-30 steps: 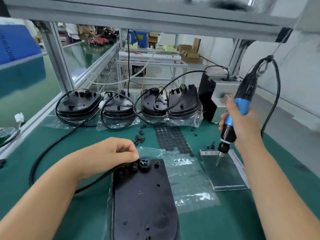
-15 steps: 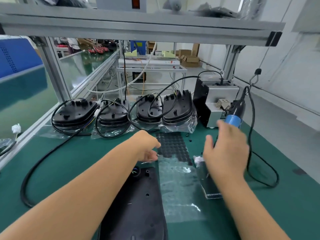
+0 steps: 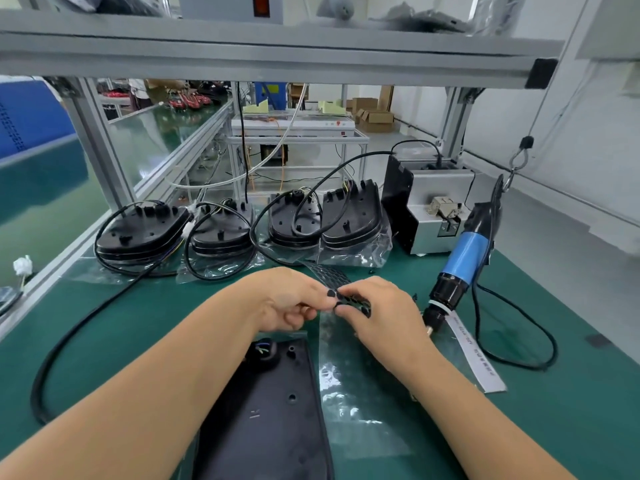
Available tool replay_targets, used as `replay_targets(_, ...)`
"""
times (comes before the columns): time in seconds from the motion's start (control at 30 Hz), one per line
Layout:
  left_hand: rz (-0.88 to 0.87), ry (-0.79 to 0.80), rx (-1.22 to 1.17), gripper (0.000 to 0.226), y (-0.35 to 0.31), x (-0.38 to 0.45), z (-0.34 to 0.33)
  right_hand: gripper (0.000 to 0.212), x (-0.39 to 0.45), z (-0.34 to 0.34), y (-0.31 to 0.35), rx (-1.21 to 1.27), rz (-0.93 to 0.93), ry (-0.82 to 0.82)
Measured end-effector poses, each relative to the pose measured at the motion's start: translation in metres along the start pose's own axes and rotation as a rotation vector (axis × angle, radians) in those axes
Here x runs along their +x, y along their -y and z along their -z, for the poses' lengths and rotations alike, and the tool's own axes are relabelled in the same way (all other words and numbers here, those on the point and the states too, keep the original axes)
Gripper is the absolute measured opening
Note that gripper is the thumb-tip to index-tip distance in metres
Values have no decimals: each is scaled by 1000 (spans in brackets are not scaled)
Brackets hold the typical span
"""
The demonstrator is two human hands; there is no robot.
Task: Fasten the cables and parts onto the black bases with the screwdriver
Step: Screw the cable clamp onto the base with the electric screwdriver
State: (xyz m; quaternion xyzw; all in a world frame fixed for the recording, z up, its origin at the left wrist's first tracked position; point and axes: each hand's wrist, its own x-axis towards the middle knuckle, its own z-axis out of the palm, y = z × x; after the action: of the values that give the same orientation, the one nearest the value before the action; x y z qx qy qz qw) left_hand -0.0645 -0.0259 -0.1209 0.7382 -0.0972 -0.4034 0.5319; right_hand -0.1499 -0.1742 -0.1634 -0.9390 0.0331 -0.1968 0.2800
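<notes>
Far left to middle there's a row of black bases [image 3: 138,233] already cabled up, so those look done. Near centre, an unfinished base [image 3: 273,403] waits. Above it the left hand [image 3: 294,299] and right hand [image 3: 377,313] are close together, pinching a small part off a black sheet [image 3: 332,275] — the screwdriver [image 3: 460,261] hangs unused on the right.
</notes>
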Motion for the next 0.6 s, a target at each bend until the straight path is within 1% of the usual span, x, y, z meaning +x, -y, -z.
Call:
replay_targets(0.1, -7, -12, -44, 13, 0, -5, -1, 21, -2, -2, 3, -1, 24, -27)
replay_targets(0.17, -4, -19, -93, 17, 0, -6, -1, 20, -4, -3, 5, -33, 40, -37)
replay_targets(0.23, -58, 3, -96, 15, 1, -8, 0, 18, -6, -3, 5, -42, 42, -57)
replay_targets(0.27, -102, -1, -75, 12, 2, -9, 0, 17, -6, -2, 4, -31, 35, -64)
replay_targets(0.33, -207, -76, 40, 10, 6, -11, 1, 16, -5, -1, 4, 40, 16, -67)
replay_targets(0.4, -293, -145, 184, 15, 11, -13, 0, 14, -4, 1, 6, 153, 11, -70)
replay_targets(0.43, -322, -149, 220, 19, 12, -14, 0, 14, -3, 1, 8, 187, 18, -76)
replay_targets(0.53, -368, -151, 221, 24, 15, -16, -1, 13, -3, 3, 11, 188, 60, -81)
replay_targets(0.6, -367, -131, 172, 20, 15, -17, 0, 12, -2, 4, 12, 150, 96, -67)
